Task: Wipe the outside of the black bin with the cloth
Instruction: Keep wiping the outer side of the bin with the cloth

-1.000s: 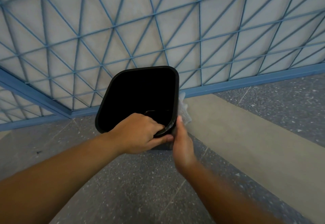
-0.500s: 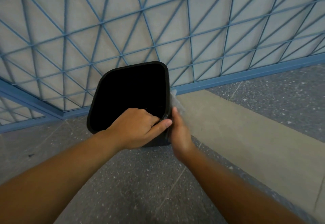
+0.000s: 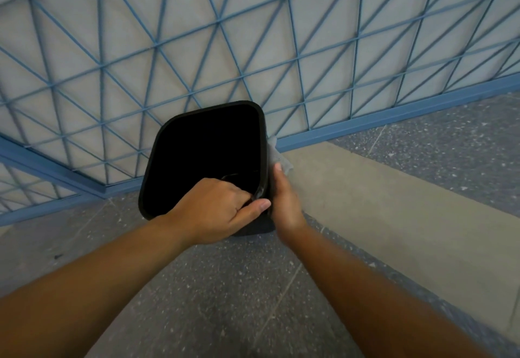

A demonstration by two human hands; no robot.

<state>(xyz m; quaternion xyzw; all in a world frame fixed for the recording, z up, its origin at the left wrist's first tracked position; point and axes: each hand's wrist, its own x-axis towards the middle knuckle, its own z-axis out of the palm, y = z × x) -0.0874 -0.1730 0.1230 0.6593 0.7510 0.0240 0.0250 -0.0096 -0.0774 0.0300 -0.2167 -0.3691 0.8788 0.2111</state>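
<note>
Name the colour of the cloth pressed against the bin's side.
Pale grey cloth, seen in the head view beside the black bin.

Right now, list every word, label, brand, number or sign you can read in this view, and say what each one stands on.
None: no readable text shows anywhere in this view.
black bin: no label or brand visible on its rim or the wall that shows.
cloth: plain, no print.
blue lattice panel: bare, no sign.
speckled floor: no markings.
</note>
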